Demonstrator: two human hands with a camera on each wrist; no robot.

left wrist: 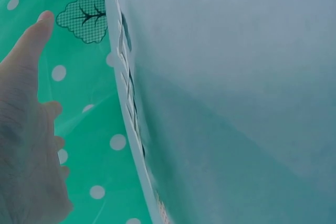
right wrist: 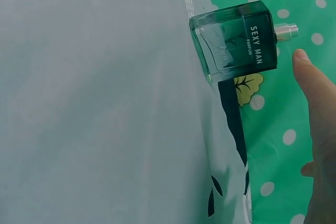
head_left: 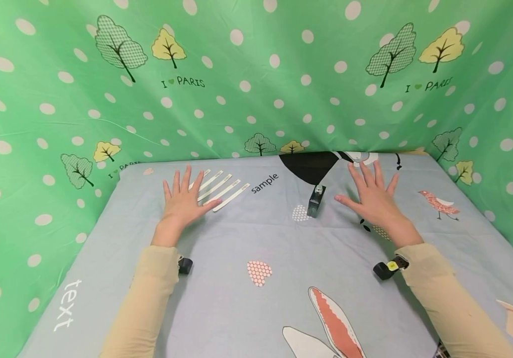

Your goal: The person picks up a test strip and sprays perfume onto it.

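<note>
My left hand (head_left: 183, 203) is spread with straight fingers at the left, over the near-left side of several narrow white paper strips (head_left: 231, 197). The strips fan out side by side, with small print at their far ends. In the left wrist view the strips (left wrist: 129, 90) appear edge-on, slightly bent, beyond the thumb. A dark glass perfume bottle (head_left: 314, 204) with a silver spray nozzle stands upright right of centre. Lettering reading "SEXY MAN PARFUM" shows on the bottle (right wrist: 236, 43) in the right wrist view. To its right my right hand (head_left: 378, 205) is spread, its thumb pointing toward the bottle, holding nothing.
A grey-blue printed cloth (head_left: 220, 288) covers the table, with hearts, rabbit ears and a bird printed on it. Behind and at both sides hangs a green dotted curtain (head_left: 220, 64). A dark wrist camera (head_left: 386, 269) sits under the right wrist, another (head_left: 185, 266) by the left.
</note>
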